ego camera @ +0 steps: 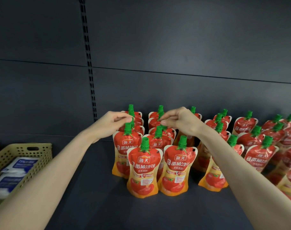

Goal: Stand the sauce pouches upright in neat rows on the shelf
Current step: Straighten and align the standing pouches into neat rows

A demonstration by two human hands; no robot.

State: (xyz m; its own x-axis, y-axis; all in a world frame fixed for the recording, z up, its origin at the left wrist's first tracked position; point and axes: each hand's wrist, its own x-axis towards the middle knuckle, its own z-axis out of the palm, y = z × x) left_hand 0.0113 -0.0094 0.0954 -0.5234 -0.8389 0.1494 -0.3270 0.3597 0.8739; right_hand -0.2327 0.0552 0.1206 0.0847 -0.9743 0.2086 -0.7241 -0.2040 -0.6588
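Several red and orange tomato sauce pouches with green caps stand upright in rows on the dark shelf (95, 196). The front pair are a left pouch (142, 171) and a right pouch (177, 170). My left hand (112, 123) reaches over the left column and pinches the green cap of a pouch (132, 121) in the middle of that column. My right hand (181, 121) pinches the green cap of a pouch (163, 126) in the second column. More pouches (257, 146) stand to the right, some leaning.
A beige perforated basket (17, 156) holding white and blue packets sits at the left on the shelf. The dark back panel with a slotted upright (90, 63) rises behind the pouches. Bare shelf surface lies in front and to the left.
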